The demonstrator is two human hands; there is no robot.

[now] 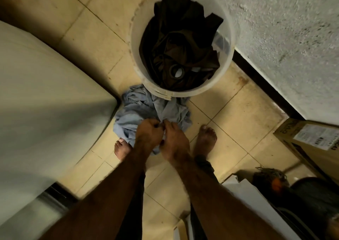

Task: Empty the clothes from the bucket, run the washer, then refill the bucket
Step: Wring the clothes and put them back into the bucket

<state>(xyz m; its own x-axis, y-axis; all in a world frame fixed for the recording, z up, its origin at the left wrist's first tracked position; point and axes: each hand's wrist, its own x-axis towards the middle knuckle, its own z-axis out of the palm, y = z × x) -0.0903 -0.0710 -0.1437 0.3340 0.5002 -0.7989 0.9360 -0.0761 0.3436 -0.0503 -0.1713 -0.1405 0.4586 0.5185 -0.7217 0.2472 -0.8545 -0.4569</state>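
- We count two hands, close together and touching. The left hand (149, 135) and the right hand (174, 145) each curl their fingers into a pinch on one light blue garment (145, 109).
- Two bare feet stand on the tiled floor (238, 126). The cloth hides part of the left foot (121, 148), while the right foot (206, 138) shows whole.
- The garment is bunched before the feet, between the washer (45, 93) corner at left and one white bucket (136, 38).
- The bucket holds a heap of dark clothes (179, 43); we cannot count the pieces.
- At right, one cardboard box (311, 138) and a mop head (269, 173) crowd the floor.
- A rough wall (284, 28) stands just beside the bucket.
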